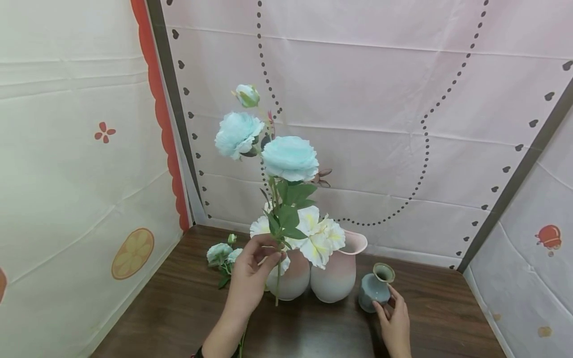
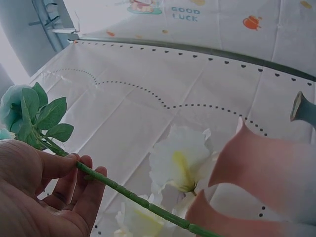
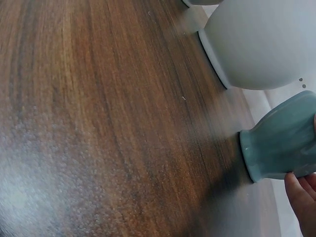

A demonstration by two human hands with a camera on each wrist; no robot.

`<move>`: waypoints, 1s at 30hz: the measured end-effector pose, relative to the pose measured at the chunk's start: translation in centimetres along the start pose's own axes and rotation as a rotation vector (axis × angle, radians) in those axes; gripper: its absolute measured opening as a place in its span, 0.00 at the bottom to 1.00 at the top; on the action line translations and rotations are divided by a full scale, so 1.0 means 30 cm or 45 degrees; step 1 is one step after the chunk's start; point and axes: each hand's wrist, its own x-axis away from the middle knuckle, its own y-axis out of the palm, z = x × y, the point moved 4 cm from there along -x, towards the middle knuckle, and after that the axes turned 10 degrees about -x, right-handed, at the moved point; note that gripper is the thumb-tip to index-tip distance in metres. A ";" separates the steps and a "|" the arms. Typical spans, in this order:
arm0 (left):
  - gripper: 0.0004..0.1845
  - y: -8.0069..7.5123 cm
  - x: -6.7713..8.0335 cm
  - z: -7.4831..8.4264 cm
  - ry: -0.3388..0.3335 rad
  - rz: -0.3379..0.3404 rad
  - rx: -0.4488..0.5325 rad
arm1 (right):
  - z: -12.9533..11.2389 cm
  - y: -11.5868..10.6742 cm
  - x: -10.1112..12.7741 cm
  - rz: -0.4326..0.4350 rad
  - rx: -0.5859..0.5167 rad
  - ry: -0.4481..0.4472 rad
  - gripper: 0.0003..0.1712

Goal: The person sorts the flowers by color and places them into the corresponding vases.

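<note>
My left hand [image 1: 257, 268] pinches the green stem [image 2: 133, 196] of an artificial flower spray between thumb and fingertips. The spray stands upright, with pale blue blooms [image 1: 290, 158], a bud at the top and green leaves [image 1: 288, 217] just above the hand. Its bare lower end hangs in front of the vases. At the right, my right hand [image 1: 394, 318] grips a small blue-grey vase [image 1: 373, 292] low on its side, thumb and fingers on the body. In the right wrist view this vase [image 3: 281, 140] has its base at the tabletop; most of the hand is out of frame.
Two pink-and-white vases [image 1: 333, 278] stand side by side at mid-table, with white and yellow flowers [image 1: 319, 238] in them. More pale blue flowers [image 1: 219, 254] lie on the dark wooden table [image 1: 429, 298] at the left. Printed cloth walls [image 1: 358, 89] enclose the back and sides.
</note>
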 end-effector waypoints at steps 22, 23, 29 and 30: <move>0.09 0.148 -0.038 0.021 0.067 -0.150 0.070 | 0.012 0.003 -0.003 -0.025 -0.005 0.066 0.36; 0.09 0.155 -0.042 0.024 0.077 -0.156 0.075 | 0.012 0.003 -0.003 -0.027 -0.004 0.071 0.36; 0.11 0.196 -0.064 0.036 0.110 -0.190 0.097 | 0.014 0.003 -0.003 -0.013 -0.008 0.049 0.36; 0.11 0.203 -0.068 0.037 0.107 -0.194 0.101 | 0.014 0.003 -0.003 -0.012 -0.009 0.044 0.36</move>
